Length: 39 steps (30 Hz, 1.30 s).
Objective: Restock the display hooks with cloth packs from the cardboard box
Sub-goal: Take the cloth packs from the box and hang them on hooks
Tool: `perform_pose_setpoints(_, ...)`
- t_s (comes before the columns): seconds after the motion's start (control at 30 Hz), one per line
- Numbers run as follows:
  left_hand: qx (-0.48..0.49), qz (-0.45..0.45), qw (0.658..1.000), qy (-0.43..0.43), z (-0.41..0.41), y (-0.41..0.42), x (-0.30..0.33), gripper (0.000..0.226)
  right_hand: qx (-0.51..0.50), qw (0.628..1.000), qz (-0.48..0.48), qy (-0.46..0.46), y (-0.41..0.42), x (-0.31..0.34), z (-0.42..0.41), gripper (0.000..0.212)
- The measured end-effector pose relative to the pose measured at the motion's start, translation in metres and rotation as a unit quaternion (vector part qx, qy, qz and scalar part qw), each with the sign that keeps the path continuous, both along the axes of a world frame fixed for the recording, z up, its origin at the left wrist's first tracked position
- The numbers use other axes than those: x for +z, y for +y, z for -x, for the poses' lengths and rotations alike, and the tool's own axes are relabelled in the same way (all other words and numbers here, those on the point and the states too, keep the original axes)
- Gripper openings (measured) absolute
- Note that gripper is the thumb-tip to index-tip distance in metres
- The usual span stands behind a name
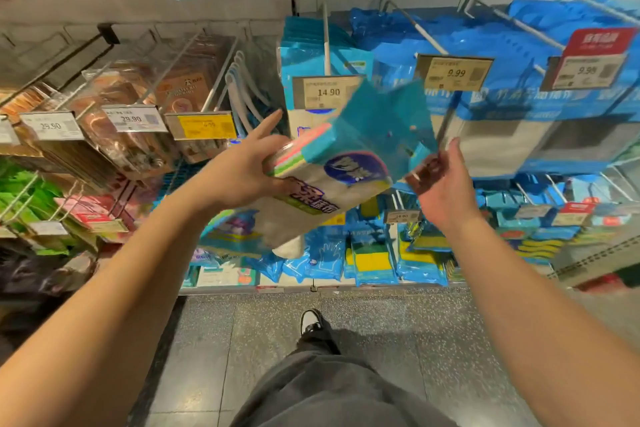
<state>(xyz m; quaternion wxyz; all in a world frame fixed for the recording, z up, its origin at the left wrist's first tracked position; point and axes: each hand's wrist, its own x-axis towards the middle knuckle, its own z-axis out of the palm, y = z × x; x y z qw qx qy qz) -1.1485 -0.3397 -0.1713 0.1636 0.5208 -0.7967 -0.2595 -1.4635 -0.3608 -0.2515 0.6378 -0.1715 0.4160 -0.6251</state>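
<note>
A cloth pack (325, 180) with a blue header card, coloured cloth edges and a white body tilts in front of the display. My left hand (242, 166) grips its left side, the forefinger pointing up. My right hand (441, 180) pinches the lower right corner of the blue header. Just above the pack a display hook (326, 42) with a 14.90 price tag (327, 92) carries matching blue packs (303, 55). The cardboard box is out of view.
Hooks to the right hold blue packs behind 9.99 tags (453, 73). Brown packs (128, 114) hang on hooks to the left, with 29.90 tags. Lower hooks carry gloves and sponges (370, 256). My leg and shoe (311, 322) stand on the grey floor.
</note>
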Motion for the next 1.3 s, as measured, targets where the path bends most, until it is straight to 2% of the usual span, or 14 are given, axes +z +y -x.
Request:
perform_pose_setpoints(0.1, 0.052, -0.066, 0.989, 0.123, -0.001, 0.018, -0.034, 0.080, 0.006, 1.000, 0.009, 0.015, 0.027, -0.002, -0.008, 0.049)
perform_pose_setpoints(0.2, 0.118, -0.143, 0.955, 0.233, 0.003, 0.033, -0.066, 0.070, 0.048, 0.997, 0.030, 0.056, 0.039, 0.006, -0.024, 0.034)
perform_pose_setpoints(0.27, 0.129, -0.172, 0.941, 0.262, 0.008, 0.042, -0.078, 0.056, 0.056, 0.994, 0.031, 0.085, 0.039, 0.011, -0.032, 0.015)
perform_pose_setpoints(0.3, 0.129, -0.176, 0.938, 0.268, 0.011, 0.046, -0.083, 0.052, 0.056, 0.993, 0.033, 0.094, 0.040, 0.012, -0.036, 0.012)
perform_pose_setpoints(0.47, 0.148, -0.180, 0.934, 0.271, 0.017, 0.065, -0.093, 0.070, 0.033, 0.996, 0.044, 0.073, 0.039, 0.011, -0.044, 0.015)
perform_pose_setpoints(0.6, 0.155, -0.131, 0.959, 0.199, 0.016, 0.069, -0.094, 0.078, 0.022, 0.996, 0.027, 0.088, 0.036, 0.010, -0.041, 0.012)
perform_pose_setpoints(0.67, 0.155, -0.137, 0.959, 0.194, 0.012, 0.073, -0.094, 0.087, 0.015, 0.994, 0.028, 0.106, 0.035, 0.012, -0.037, 0.013)
perform_pose_setpoints(0.73, 0.169, -0.143, 0.958, 0.184, 0.005, 0.076, -0.097, 0.084, 0.004, 0.991, 0.041, 0.125, 0.034, 0.015, -0.029, 0.015)
perform_pose_setpoints(0.77, 0.177, -0.139, 0.962, 0.156, 0.002, 0.078, -0.097, 0.075, 0.005, 0.989, 0.049, 0.139, 0.033, 0.018, -0.024, 0.015)
perform_pose_setpoints(0.83, 0.191, -0.110, 0.972, 0.077, -0.004, 0.081, -0.097, 0.043, 0.015, 0.982, 0.065, 0.177, 0.031, 0.025, -0.015, 0.013)
perform_pose_setpoints(0.87, 0.194, -0.095, 0.976, 0.040, -0.007, 0.082, -0.096, 0.034, 0.024, 0.977, 0.073, 0.197, 0.030, 0.029, -0.010, 0.012)
perform_pose_setpoints(1.0, 0.177, -0.033, 0.967, -0.179, -0.015, 0.082, -0.089, 0.030, 0.050, 0.955, 0.091, 0.276, 0.019, 0.044, 0.010, 0.011)
perform_pose_setpoints(1.1, 0.123, 0.032, 0.951, -0.283, -0.015, 0.078, -0.077, 0.034, 0.054, 0.938, 0.108, 0.324, 0.011, 0.055, 0.022, 0.012)
perform_pose_setpoints(1.3, 0.015, 0.136, 0.942, -0.307, 0.010, 0.057, -0.041, 0.028, 0.088, 0.907, 0.116, 0.394, -0.012, 0.058, 0.017, 0.004)
